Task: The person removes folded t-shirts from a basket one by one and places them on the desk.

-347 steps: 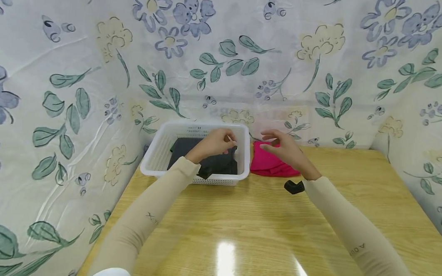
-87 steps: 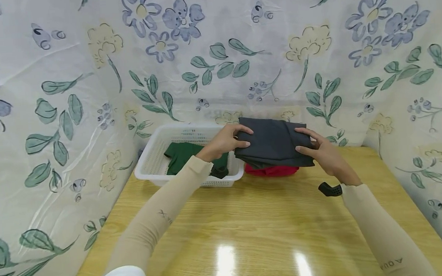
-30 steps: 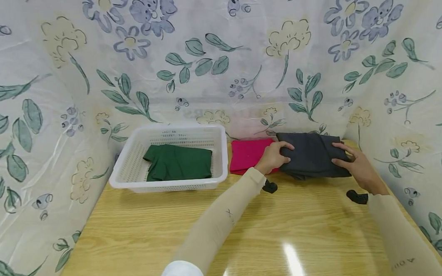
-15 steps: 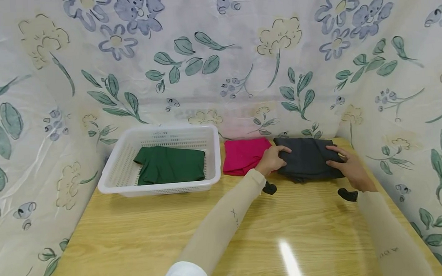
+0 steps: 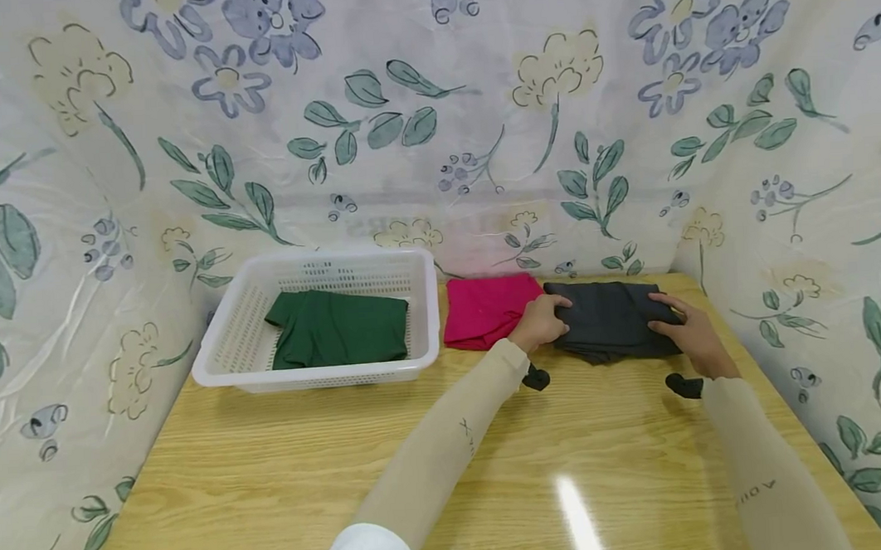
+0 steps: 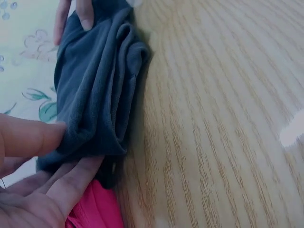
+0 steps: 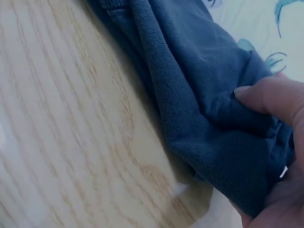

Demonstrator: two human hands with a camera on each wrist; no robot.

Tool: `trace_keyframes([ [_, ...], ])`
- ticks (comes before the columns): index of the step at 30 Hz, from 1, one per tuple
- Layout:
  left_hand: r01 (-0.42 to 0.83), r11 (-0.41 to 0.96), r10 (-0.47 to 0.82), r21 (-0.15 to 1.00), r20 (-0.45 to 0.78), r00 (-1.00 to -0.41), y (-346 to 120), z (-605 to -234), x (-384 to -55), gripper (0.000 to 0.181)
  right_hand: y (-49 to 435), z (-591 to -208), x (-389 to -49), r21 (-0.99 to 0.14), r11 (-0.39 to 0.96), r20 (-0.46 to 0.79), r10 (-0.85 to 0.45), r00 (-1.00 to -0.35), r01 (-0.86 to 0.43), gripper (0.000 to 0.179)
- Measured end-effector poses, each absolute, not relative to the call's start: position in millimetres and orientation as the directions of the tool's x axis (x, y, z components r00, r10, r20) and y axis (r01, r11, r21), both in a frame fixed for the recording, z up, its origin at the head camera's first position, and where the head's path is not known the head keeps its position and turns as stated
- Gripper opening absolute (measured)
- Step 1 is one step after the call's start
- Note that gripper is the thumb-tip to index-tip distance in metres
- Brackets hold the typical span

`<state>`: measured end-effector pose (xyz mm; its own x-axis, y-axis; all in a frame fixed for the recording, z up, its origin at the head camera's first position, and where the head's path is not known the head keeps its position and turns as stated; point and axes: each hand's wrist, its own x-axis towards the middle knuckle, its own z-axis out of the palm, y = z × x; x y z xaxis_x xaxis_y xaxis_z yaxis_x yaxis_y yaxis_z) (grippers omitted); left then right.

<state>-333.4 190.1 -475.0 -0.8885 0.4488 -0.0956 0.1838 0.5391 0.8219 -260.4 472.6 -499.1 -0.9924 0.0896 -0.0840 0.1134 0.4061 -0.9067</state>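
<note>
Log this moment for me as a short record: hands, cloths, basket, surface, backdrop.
Left hand: the left hand grips the left end of the dark folded cloth, thumb on top, fingers beneath
Right hand: the right hand grips that cloth's right end
Pink cloth: the pink cloth lies folded between basket and dark cloth, partly behind the left hand
Basket: the white perforated basket stands left, with the green cloth folded inside
Surface: wood-grain table
Backdrop: floral-patterned sheeting

Head view looks forward, down; wrist views (close in) share dark cloth (image 5: 611, 320).
</note>
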Motion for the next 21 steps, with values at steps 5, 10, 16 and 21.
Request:
trace_keyframes([
  [5, 0.196, 0.556, 0.443, 0.808, -0.088, -0.892, 191.4, -472.9, -330.3, 0.041, 468.4, -498.9, -260.2, -0.891, 0.438, -0.083, 0.108, -0.991, 0.122, 0.069],
  [10, 0.168, 0.553, 0.425, 0.816, -0.103, -0.899, 189.8, -471.2, -329.3, 0.04, 463.4, -496.9, -262.0, -0.871, 0.473, -0.086, 0.125, -0.988, 0.136, 0.068],
  [16, 0.216, 0.538, 0.467, 0.815, -0.074, -0.881, 187.1, -467.7, -329.8, 0.037, 459.8, -491.2, -264.1, -0.819, 0.555, -0.067, 0.166, -0.984, 0.149, 0.065],
  [21, 0.277, 0.542, 0.491, 0.793, -0.031, -0.871, 183.2, -461.5, -333.8, 0.03, 459.1, -485.2, -262.5, -0.799, 0.585, -0.006, 0.219, -0.976, 0.136, 0.061],
])
